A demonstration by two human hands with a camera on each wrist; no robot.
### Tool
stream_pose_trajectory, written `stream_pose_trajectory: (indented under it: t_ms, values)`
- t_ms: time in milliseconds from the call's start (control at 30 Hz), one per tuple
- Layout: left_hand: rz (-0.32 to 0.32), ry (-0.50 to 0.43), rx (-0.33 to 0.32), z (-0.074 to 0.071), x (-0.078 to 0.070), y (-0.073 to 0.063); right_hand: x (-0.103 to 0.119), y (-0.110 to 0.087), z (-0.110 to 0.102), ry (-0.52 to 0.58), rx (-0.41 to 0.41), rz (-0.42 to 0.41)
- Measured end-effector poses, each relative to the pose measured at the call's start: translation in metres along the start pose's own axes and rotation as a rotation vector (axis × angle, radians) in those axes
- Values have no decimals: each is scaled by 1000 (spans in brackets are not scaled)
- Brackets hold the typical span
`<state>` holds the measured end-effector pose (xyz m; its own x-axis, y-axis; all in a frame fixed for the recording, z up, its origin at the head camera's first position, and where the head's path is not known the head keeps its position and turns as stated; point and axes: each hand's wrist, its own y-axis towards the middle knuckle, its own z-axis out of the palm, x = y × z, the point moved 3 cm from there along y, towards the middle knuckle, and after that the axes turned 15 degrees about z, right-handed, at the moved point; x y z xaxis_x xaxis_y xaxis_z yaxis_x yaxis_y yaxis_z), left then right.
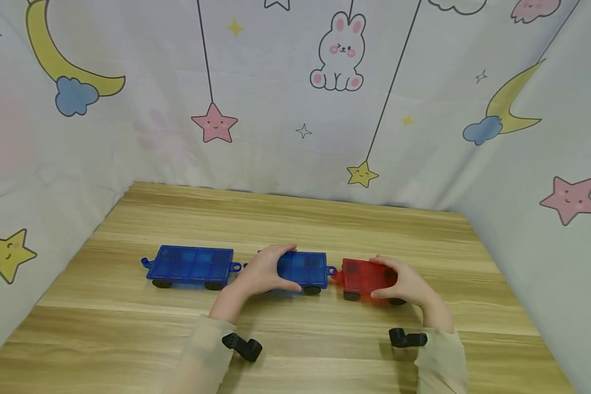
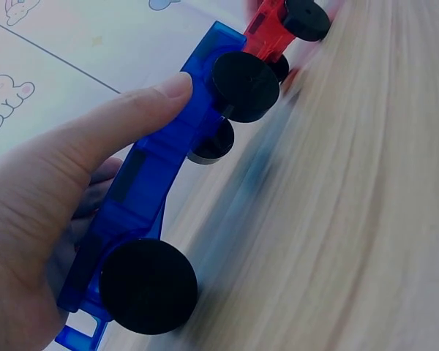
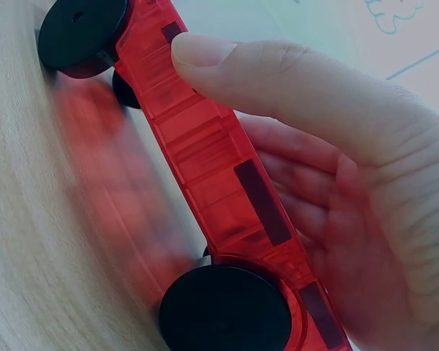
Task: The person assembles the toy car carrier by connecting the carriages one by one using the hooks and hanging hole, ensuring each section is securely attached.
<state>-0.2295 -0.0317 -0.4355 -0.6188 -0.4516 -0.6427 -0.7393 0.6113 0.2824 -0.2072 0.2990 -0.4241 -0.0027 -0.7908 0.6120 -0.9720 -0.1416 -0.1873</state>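
Note:
Three flat toy train cars with black wheels stand in a row on the wooden table. My left hand [image 1: 262, 273] grips the middle blue car [image 1: 302, 268] across its width, thumb along the near side. In the left wrist view that thumb presses the side of the blue car [image 2: 143, 179] between its wheels. At the right end, my right hand [image 1: 410, 283] holds the red car [image 1: 361, 276] with thumb near and fingers at the far side. The thumb lies on the side of the red car [image 3: 197, 153] in the right wrist view. Between them, the blue ring overlaps the red hook.
Left of my left hand stands another blue car [image 1: 194, 264], a hook at its left end and a ring at its right. The wooden table [image 1: 320, 345] is bordered by a printed cloth [image 1: 276, 158] at the back and both sides.

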Motion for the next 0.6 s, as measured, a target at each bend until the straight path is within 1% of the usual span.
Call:
stream_pose_trajectory:
  t_ms: [600]
  values:
    - [-6,-6,10,1,0,1,-1,4,4,17,3,-5]
